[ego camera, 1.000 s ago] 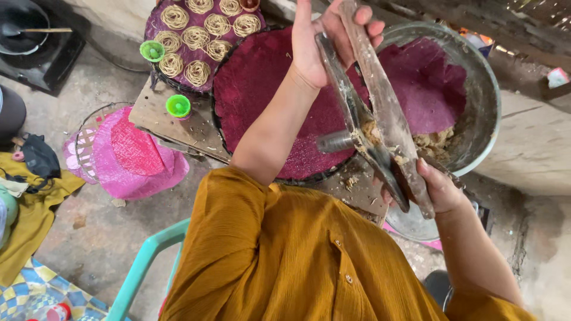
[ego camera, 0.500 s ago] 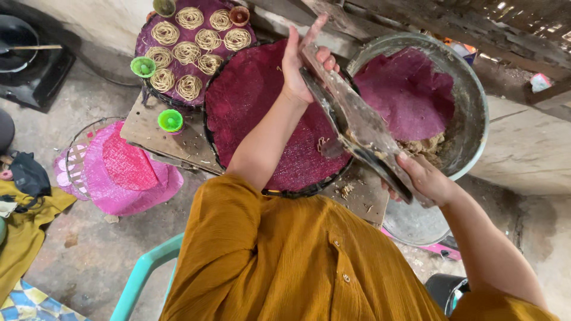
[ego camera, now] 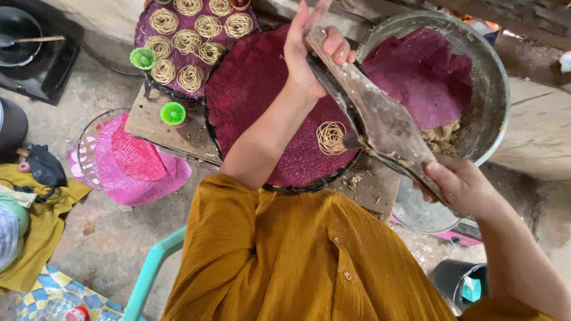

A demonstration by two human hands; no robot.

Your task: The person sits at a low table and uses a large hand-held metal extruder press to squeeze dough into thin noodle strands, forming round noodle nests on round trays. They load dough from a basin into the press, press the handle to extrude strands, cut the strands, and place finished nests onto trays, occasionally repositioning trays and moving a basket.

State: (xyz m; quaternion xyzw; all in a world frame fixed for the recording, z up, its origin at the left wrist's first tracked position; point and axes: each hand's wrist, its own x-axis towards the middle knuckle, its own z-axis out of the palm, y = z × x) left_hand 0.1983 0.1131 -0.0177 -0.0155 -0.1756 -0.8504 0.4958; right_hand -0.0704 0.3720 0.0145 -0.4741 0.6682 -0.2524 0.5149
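Observation:
Both my hands grip a long hinged metal press [ego camera: 380, 119], smeared with dough, held slanted above a round tray covered in maroon mesh [ego camera: 256, 77]. My left hand [ego camera: 309, 53] holds its far end, fingers wrapped around the handles. At the near end my right hand [ego camera: 464, 187] holds the handles. One pale noodle coil [ego camera: 331, 138] lies on the mesh just beside the press's nozzle. A big metal bowl [ego camera: 493, 71] on the right holds a purple cloth [ego camera: 422, 71] and beige dough [ego camera: 443, 138].
Behind it, a second tray [ego camera: 178, 59] carries several noodle coils. Two green cups [ego camera: 143, 58] [ego camera: 173, 113] sit on a wooden board [ego camera: 154, 128]. Pink mesh [ego camera: 131, 160] lies on a wire rack to the left, a black pan [ego camera: 18, 35] far left, a black bucket [ego camera: 458, 279] lower right.
The press has swung lower and across the maroon tray. A noodle coil now lies on the mesh beside its nozzle. Both hands keep their grip.

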